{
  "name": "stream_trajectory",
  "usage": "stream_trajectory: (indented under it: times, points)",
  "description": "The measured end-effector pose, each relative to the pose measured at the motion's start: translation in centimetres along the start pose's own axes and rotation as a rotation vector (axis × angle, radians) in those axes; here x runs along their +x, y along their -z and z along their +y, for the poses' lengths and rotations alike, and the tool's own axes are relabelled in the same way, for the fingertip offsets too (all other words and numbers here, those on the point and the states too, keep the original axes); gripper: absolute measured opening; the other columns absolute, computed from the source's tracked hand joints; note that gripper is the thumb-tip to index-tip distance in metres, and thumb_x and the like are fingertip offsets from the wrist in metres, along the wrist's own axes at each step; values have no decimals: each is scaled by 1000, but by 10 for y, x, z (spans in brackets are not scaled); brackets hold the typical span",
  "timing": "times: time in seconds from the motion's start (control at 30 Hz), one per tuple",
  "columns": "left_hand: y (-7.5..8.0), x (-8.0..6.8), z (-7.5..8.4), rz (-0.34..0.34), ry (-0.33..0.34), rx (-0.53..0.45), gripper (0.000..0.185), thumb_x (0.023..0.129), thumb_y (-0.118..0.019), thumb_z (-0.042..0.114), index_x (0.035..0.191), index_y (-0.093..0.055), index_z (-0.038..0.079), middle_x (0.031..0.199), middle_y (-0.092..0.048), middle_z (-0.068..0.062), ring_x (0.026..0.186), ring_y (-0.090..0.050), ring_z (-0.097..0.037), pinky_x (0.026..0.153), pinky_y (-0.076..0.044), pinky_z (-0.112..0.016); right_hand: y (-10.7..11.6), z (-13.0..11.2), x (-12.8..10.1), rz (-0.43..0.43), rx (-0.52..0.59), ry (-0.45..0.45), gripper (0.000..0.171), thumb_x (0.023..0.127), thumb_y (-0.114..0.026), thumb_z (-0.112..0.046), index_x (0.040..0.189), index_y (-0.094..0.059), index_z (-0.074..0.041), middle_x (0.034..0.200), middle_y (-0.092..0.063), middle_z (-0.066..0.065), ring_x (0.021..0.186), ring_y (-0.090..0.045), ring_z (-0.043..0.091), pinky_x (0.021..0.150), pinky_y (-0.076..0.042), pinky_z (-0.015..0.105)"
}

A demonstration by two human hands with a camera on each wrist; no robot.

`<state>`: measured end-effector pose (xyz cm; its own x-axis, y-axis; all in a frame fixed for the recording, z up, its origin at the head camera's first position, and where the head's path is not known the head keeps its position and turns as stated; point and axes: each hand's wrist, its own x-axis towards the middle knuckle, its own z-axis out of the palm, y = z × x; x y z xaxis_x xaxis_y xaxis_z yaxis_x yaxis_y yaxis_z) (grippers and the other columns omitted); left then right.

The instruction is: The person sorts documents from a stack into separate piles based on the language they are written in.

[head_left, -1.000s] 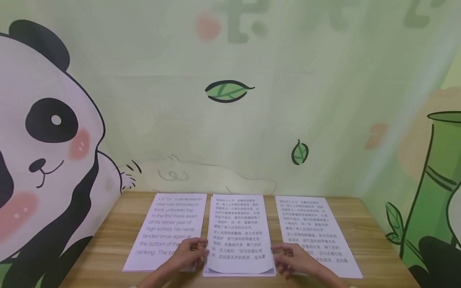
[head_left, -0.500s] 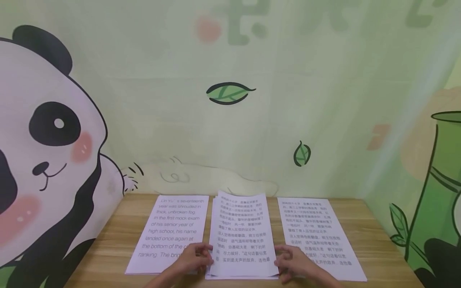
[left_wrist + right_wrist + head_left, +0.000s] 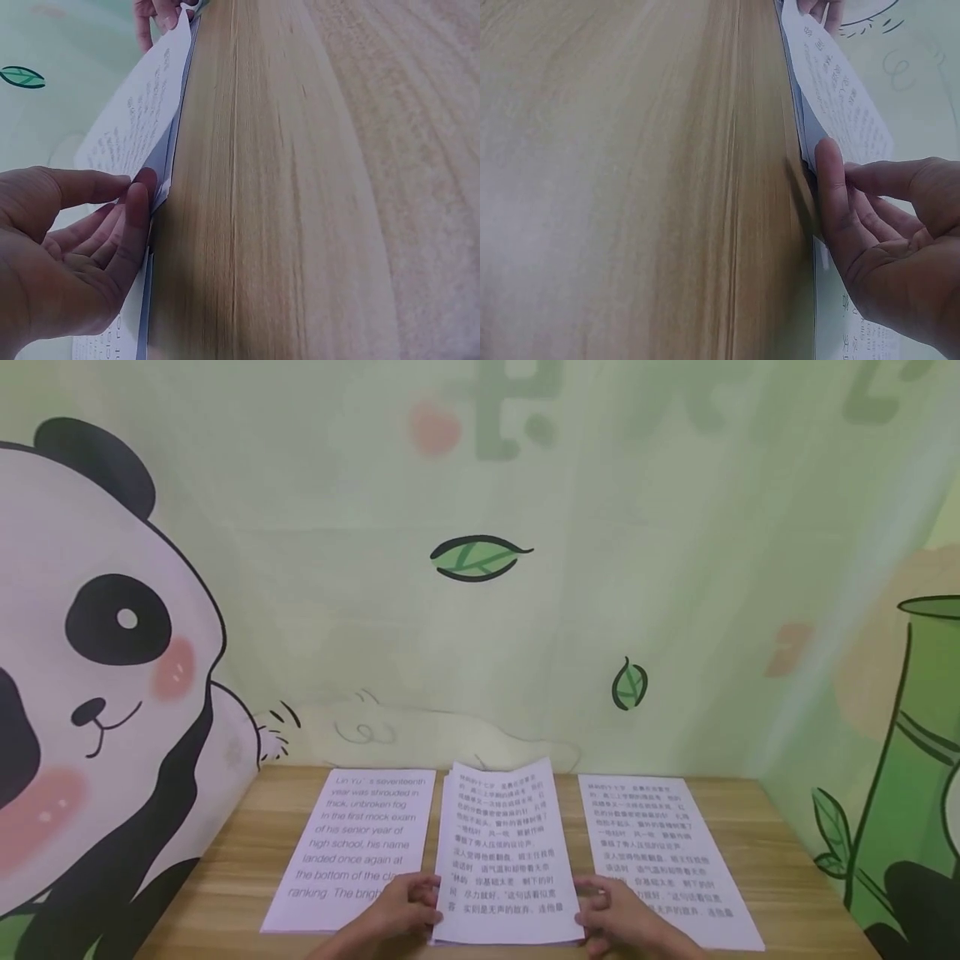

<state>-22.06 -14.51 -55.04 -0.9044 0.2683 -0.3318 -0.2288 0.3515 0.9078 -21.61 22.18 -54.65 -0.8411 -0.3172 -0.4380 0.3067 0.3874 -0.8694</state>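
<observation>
A sheet of paper [image 3: 501, 852] printed with Chinese text bows up from the middle stack in the head view. My left hand [image 3: 399, 910] pinches its left edge near the bottom corner between thumb and fingers. On the opposite edge, my right hand [image 3: 621, 913] pinches the same sheet near the lower right corner. The left wrist view has the sheet [image 3: 144, 105] raised at a slant off the paper beneath, with the left hand [image 3: 71, 247] at its near edge. Seen from the right wrist, the right hand [image 3: 900, 240] holds the paper [image 3: 829, 86] by its corner.
To the left lies a stack of English-printed paper [image 3: 345, 843], partly under the left hand. Another stack with Chinese text [image 3: 648, 843] lies on the right, partly covered by the right hand. Behind the wooden table [image 3: 232, 852] hangs a green panda-print backdrop [image 3: 480, 643].
Both hands have closed in on the middle stack's side edges and pinched its top sheet. That sheet has come up off the stack and shifted slightly, its far edge now curved.
</observation>
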Motion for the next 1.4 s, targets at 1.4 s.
stream_trajectory:
  times: [1.4]
  points:
    - [-27,14,18,-98,-194,-66,49,83,-70,-1,130,-56,-7,94,-71,-6,74,-65,-11,66,-60,-30,43,15,-29,50,24,251,71,90,-67,-3,147,-31,17,100,-71,7,84,-68,19,68,-64,35]
